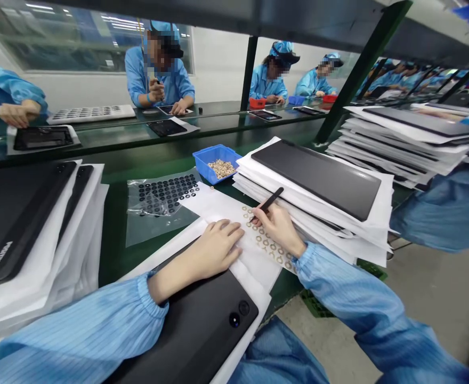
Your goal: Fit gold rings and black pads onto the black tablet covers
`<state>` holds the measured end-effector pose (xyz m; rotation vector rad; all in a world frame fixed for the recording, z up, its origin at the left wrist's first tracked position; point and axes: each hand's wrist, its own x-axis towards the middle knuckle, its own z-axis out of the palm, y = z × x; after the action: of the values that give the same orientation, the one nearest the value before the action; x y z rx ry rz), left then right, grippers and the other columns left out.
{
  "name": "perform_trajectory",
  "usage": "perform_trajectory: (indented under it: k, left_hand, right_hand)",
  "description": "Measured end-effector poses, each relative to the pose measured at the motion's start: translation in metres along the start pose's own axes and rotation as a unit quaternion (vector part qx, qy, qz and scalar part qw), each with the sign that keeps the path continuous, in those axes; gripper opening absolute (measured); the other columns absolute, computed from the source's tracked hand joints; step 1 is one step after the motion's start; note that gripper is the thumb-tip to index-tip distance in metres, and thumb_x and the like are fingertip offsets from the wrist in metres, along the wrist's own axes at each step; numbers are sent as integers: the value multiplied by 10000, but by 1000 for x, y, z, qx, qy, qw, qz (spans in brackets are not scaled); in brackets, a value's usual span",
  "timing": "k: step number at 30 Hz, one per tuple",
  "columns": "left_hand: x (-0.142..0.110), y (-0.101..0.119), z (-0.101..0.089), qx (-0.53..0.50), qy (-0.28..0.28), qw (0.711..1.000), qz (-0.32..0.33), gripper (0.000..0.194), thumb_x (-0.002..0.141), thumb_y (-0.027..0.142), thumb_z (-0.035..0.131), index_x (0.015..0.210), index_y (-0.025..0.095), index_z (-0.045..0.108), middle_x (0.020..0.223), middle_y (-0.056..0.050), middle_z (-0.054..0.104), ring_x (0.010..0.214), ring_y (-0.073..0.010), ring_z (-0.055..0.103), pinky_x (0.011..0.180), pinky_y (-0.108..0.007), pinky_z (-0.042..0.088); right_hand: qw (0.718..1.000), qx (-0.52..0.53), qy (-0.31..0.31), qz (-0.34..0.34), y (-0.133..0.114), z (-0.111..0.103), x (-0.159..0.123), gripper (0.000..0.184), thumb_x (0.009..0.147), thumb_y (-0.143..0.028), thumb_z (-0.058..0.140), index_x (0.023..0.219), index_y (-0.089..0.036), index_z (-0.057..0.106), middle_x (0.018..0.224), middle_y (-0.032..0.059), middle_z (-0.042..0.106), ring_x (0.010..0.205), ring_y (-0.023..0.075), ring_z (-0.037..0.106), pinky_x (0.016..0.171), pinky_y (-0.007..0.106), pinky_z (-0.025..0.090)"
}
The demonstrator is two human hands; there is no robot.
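Note:
My right hand point(279, 226) is shut on a slim black pen-like tool point(268, 203), whose tip points up and away from the sheet. Under that hand lies a white sheet of small ring-shaped stickers point(264, 240) in tan and gold. My left hand point(218, 248) rests flat on the same sheet and holds nothing. Below my left wrist lies a black device back panel with two round camera openings point(194, 333), on white paper. A dark tablet-like panel point(315, 178) tops the paper-interleaved stack to the right of my hands.
A blue plastic bin of small tan rings point(217, 164) and a clear bag of black rings point(164, 194) stand on the green bench. Stacks of dark panels point(18, 224) rise at left and right. Co-workers in blue smocks work across the bench. Grey floor shows at lower right.

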<state>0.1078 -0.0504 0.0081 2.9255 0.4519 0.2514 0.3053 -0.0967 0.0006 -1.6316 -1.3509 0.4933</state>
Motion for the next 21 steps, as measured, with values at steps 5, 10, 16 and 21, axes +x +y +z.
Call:
perform_trajectory:
  k: [5, 10, 16, 21]
  left_hand:
    - [1, 0, 0, -3, -8, 1000, 0, 394, 954, 308, 408, 1273, 112, 528, 1363, -144, 503, 1233, -324, 436, 1041, -483, 364]
    - [3, -4, 1, -27, 7, 1000, -1, 388, 958, 285, 385, 1265, 100, 533, 1351, -142, 514, 1259, -309, 422, 1077, -476, 331]
    - [-62, 22, -6, -100, 84, 991, 2, 332, 980, 201, 337, 1220, 125, 554, 1266, -112, 581, 1270, -211, 445, 1077, -370, 402]
    - [-105, 52, -15, -65, 37, 993, 96, 266, 945, 148, 434, 1171, 127, 572, 1200, -115, 595, 1273, -271, 409, 1045, -422, 410]
  right_hand:
    - [997, 76, 1, 4, -24, -8, -29, 307, 856, -487, 558, 818, -182, 536, 622, 19, 641, 561, 159, 636, 575, 277, 525]
    - [965, 237, -70, 83, -52, 0, -93, 299, 852, -466, 591, 771, -187, 520, 543, -20, 589, 453, 121, 574, 450, 238, 488]
    - [949, 270, -38, 157, -45, 24, -132, 315, 876, -492, 545, 767, -205, 474, 474, -48, 541, 361, 100, 493, 377, 226, 419]
    - [954, 263, -31, 139, -42, 24, -133, 272, 901, -438, 539, 772, -207, 476, 458, -52, 529, 334, 97, 482, 353, 221, 408]
